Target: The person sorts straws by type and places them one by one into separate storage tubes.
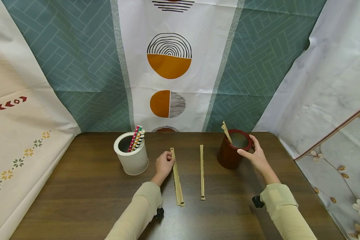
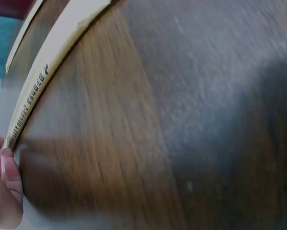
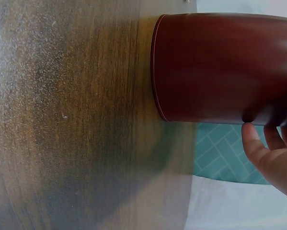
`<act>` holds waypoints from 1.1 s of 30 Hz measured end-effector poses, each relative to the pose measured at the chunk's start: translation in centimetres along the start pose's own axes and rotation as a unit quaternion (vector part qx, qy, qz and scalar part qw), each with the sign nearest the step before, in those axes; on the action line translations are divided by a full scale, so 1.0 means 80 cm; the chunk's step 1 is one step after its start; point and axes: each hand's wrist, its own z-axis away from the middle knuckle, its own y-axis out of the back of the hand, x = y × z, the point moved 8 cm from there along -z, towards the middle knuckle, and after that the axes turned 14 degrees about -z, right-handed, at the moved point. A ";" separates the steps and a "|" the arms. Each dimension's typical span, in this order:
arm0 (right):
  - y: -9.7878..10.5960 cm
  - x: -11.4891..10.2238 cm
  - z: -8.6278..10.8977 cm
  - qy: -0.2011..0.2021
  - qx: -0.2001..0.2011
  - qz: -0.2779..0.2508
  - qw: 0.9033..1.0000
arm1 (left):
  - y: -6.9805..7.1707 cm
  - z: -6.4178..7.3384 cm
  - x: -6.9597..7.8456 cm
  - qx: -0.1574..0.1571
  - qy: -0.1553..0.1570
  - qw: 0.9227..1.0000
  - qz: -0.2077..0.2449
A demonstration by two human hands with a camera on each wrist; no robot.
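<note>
Slim tan paper-wrapped sticks [image 1: 177, 183], printed with dark characters, lie on the table; two seem to overlap. At their far end my left hand [image 1: 164, 165] pinches a wrapped stick [image 2: 35, 86] between thumb and curled fingers. Another wrapped stick [image 1: 202, 173] lies alone to the right. My right hand [image 1: 259, 160] grips a dark red canister [image 1: 228, 156], thumb near the front of its rim and fingers round its right side. In the right wrist view, fingertips [image 3: 250, 132] touch the canister's wall. One wrapped stick [image 1: 227, 134] leans upright inside it.
A white canister [image 1: 133, 163] stands at the left, holding several patterned paper straws [image 1: 136, 140]. The brown wooden table [image 1: 87, 186] ends at a patterned curtain [image 1: 174, 76] behind. Marbled cloth [image 1: 339, 133] hangs along the right side, floral cloth [image 1: 27, 160] along the left.
</note>
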 end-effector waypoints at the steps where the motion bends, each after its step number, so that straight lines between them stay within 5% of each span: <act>1: 0.000 -0.001 0.000 0.001 0.000 0.000 1.000 | 0.000 0.000 -0.001 -0.003 0.000 1.000 -0.007; 24: 0.000 0.000 0.001 0.006 0.000 0.001 1.000 | 0.008 -0.003 -0.006 -0.115 0.019 0.985 -0.126; 33: 0.001 0.002 -0.001 -0.003 0.001 0.001 1.000 | 0.008 -0.002 -0.013 -0.112 0.034 0.986 -0.117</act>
